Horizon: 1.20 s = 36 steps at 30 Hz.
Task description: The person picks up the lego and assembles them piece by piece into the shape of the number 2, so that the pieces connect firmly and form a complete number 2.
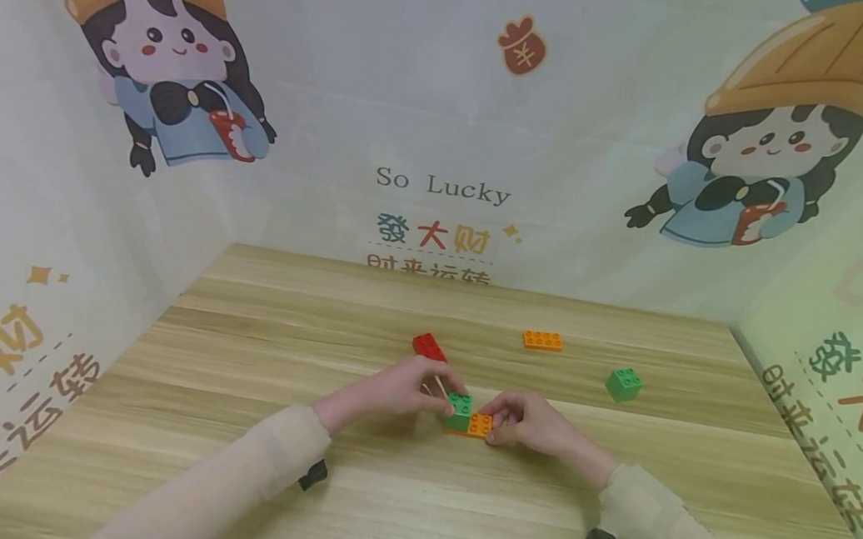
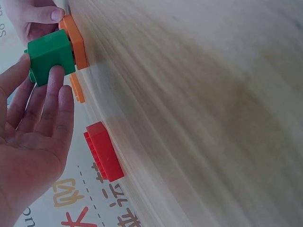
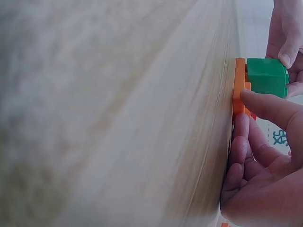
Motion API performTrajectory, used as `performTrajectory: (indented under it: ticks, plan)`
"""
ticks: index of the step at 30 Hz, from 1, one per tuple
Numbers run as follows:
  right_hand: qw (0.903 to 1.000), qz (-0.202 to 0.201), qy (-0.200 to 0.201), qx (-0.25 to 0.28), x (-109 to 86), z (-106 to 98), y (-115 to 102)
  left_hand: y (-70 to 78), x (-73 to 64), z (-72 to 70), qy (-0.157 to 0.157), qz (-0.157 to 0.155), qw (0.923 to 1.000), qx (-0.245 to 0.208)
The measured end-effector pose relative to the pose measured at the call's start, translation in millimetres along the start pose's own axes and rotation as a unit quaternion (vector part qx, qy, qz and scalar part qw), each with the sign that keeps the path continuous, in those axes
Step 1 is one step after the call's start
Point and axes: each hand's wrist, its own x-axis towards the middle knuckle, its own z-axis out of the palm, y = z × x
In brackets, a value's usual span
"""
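Left grip (image 1: 414,387) pinches a green block (image 2: 49,48), right grip (image 1: 535,423) an orange plate (image 1: 481,425); the join looks unfinished. Red brick (image 1: 429,346), second plate (image 1: 542,341), green cube (image 1: 624,386) lie loose.

Holding both forearms (image 1: 225,476) stretched forward and angled toward each other, in pale sleeves (image 1: 665,520), bare at the wrists (image 1: 333,409). Pinching between thumb (image 2: 13,78) and fingers with the left hand (image 1: 419,387), with the palm (image 2: 33,165) facing its own wrist view. Gripping with the right hand (image 1: 529,422), close beside the left, between thumb and fingertips, with the outer fingers curled inward.
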Motion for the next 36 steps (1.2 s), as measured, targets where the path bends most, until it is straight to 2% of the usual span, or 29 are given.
performTrajectory:
  ticks: [16, 23, 31, 36]
  plan:
    - [1.0, -0.002, 0.002, -0.002, -0.3, 0.8, -0.6, -1.1, -2.1, 2.9, 0.01, -0.008, 0.9997, -0.02]
    - [1.0, -0.005, -0.002, -0.001, 1.0, -0.4, 0.5, 1.3, -0.2, 0.9, 0.009, -0.008, 0.9999, -0.009]
    - [1.0, 0.003, -0.005, -0.004, -0.2, -0.4, -2.9, 2.3, 2.1, 0.4, 0.004, -0.032, 0.9992, -0.024]
    - [0.9999, -0.001, -0.008, -0.014, -0.2, -0.3, -5.0, 1.7, 0.7, 0.8, 0.005, -0.035, 0.999, -0.029]
